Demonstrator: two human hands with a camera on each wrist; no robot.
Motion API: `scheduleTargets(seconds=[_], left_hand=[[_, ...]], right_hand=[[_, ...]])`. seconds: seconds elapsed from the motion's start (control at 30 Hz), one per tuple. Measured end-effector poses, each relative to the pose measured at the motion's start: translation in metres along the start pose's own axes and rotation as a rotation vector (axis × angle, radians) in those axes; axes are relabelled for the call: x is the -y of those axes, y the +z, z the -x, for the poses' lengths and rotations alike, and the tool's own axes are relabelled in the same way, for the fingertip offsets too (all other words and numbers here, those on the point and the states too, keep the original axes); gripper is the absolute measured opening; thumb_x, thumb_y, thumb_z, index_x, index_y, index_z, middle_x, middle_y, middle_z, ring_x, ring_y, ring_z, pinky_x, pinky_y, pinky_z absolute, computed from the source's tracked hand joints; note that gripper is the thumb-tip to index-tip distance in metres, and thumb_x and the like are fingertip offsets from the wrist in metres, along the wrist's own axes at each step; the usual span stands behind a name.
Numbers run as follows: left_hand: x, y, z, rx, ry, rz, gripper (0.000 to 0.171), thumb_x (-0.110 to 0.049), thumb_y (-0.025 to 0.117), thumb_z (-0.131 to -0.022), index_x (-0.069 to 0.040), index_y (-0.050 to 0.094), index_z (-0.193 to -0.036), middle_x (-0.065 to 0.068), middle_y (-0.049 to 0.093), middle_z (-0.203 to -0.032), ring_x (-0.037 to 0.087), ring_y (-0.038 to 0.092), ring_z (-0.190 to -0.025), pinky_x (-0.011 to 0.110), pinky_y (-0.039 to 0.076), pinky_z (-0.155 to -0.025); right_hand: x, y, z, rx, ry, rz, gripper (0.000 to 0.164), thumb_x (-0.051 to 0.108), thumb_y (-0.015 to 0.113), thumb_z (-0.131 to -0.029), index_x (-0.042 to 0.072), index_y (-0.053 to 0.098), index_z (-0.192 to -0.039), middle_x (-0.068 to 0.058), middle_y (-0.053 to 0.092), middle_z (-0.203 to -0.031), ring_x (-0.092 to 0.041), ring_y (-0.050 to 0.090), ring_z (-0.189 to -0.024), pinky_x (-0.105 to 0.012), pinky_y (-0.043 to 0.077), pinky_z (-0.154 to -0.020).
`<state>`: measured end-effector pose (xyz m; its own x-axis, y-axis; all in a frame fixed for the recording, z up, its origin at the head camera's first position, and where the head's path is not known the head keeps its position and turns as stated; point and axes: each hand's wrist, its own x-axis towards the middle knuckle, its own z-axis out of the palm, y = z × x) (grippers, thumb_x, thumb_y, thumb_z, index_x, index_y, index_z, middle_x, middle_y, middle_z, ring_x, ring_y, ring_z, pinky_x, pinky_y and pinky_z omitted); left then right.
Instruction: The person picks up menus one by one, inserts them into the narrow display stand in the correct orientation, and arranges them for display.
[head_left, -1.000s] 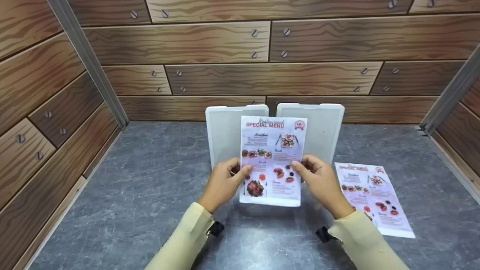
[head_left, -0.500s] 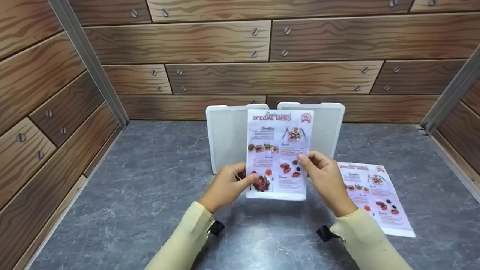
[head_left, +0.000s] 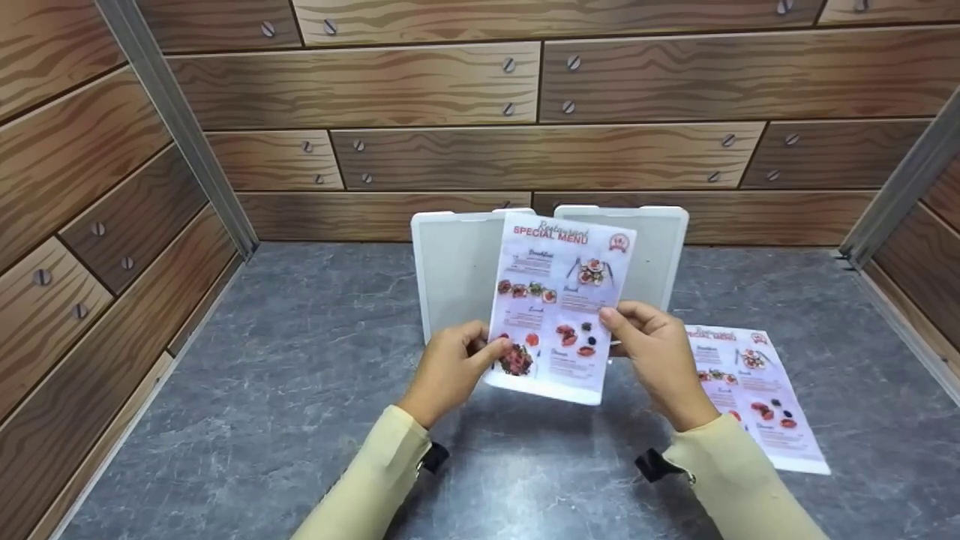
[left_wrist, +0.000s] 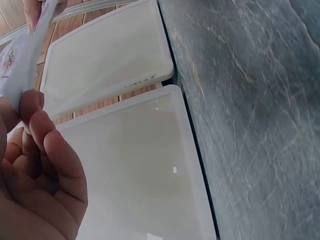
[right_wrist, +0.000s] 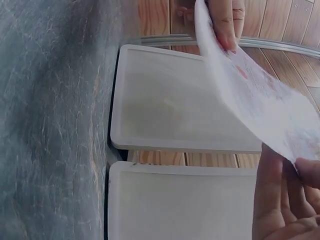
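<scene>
A printed menu sheet (head_left: 559,315), headed "Restaurant Special Menu", is held up in front of two white-framed stands. My left hand (head_left: 454,367) pinches its lower left edge, thumb on the printed face. On the opposite edge, the thumb and fingers of my right hand (head_left: 656,360) grip the paper. The sheet leans slightly clockwise in the head view. Seen from the right wrist, the menu sheet (right_wrist: 250,95) bows a little between the two hands. Behind it stand the left white-framed stand (head_left: 454,277) and the right white-framed stand (head_left: 652,262), both partly covered by the paper.
A second menu sheet (head_left: 772,405) lies on the grey marbled table (head_left: 262,390) at the right, partly hidden by my right hand and sleeve. Wood-patterned walls (head_left: 555,157) enclose the back and sides.
The held menu has shifted slightly up and to the right, then tilted clockwise. My left hand now pinches it nearer its bottom corner. Stands and second menu stay put.
</scene>
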<state>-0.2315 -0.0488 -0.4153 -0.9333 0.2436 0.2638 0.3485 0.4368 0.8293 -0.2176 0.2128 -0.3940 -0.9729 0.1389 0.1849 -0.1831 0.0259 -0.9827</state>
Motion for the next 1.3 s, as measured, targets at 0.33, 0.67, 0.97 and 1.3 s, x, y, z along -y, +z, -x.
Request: scheduleTargets(seconds=[0.33,0.67,0.97,1.3], left_hand=[[0.0019,-0.0002,0.0012,0.12,0.08,0.059,0.022,-0.034,0.076,-0.095,-0.013,0.074,-0.089,-0.009,0.06,-0.071,0.01,0.051,-0.064,0.022,0.041,-0.056],[0.0054,-0.0032,0.0006,0.11,0.021,0.06,0.019,-0.028,0.079,-0.092,-0.014,0.072,-0.082,0.002,0.067,-0.073,0.006,0.045,-0.061,0.022,0.037,-0.056],[0.0057,-0.0053,0.0,0.183,0.043,0.063,0.01,-0.022,0.078,-0.093,-0.012,0.078,-0.094,0.004,0.074,-0.083,0.005,0.055,-0.067,0.02,0.043,-0.059],[0.0076,-0.0072,-0.0001,0.276,0.043,0.012,0.016,-0.032,0.074,-0.097,-0.016,0.076,-0.096,0.0,0.074,-0.088,0.008,0.063,-0.079,0.028,0.054,-0.074]], right_hand=[[0.0,-0.0021,-0.0009,-0.102,-0.084,-0.082,0.018,0.005,0.067,-0.1,-0.011,0.07,-0.106,-0.002,0.076,-0.082,-0.015,0.074,-0.07,-0.03,0.061,-0.069],[-0.0026,-0.0031,-0.004,-0.125,-0.138,-0.127,0.013,0.0,0.066,-0.099,-0.012,0.07,-0.101,-0.002,0.076,-0.083,-0.013,0.074,-0.074,-0.029,0.062,-0.071],[-0.0033,-0.005,-0.0055,-0.148,-0.137,-0.135,0.012,0.001,0.066,-0.099,-0.01,0.07,-0.102,-0.003,0.075,-0.082,-0.014,0.074,-0.074,-0.029,0.061,-0.071],[-0.0053,-0.004,-0.005,-0.101,-0.156,-0.132,0.012,-0.002,0.066,-0.098,-0.011,0.07,-0.106,-0.002,0.076,-0.088,-0.012,0.071,-0.076,-0.025,0.06,-0.071]])
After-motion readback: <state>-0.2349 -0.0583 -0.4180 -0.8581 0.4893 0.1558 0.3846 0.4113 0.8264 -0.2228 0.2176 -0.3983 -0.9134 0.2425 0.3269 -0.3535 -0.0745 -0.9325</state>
